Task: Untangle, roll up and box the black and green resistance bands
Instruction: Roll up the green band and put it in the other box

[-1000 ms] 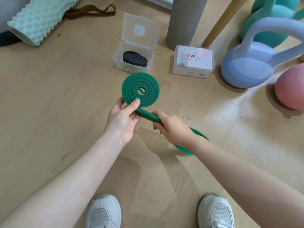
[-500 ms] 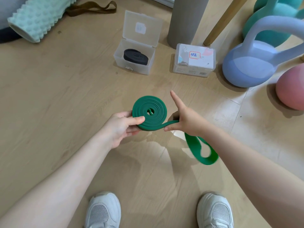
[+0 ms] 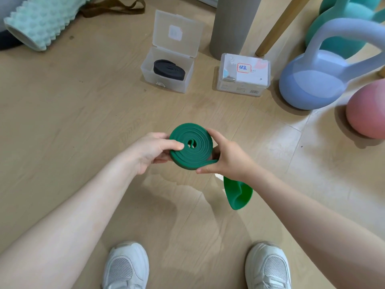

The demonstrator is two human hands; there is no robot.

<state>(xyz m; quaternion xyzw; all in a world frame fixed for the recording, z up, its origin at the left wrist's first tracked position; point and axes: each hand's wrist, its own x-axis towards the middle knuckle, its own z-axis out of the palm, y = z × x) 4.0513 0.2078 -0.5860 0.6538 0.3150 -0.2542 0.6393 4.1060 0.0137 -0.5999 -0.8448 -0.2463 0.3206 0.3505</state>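
— So where is the green band [image 3: 191, 146] sitting?

— Both hands are holding its coil above the floor [image 3: 62, 122]. The left hand [image 3: 155, 151] is pinching the coil's left edge, thumb lying on top; the right hand [image 3: 226, 157] is curling round the right edge, and a loose loop is hanging below that wrist.

— And the black band [image 3: 169, 69]?

— It is lying rolled inside the open clear box [image 3: 166, 80] near the floor's far edge, beside a closed labelled box [image 3: 243, 75].

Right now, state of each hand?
Left hand: grips the green band coil.
Right hand: holds the coil's other side and tail.
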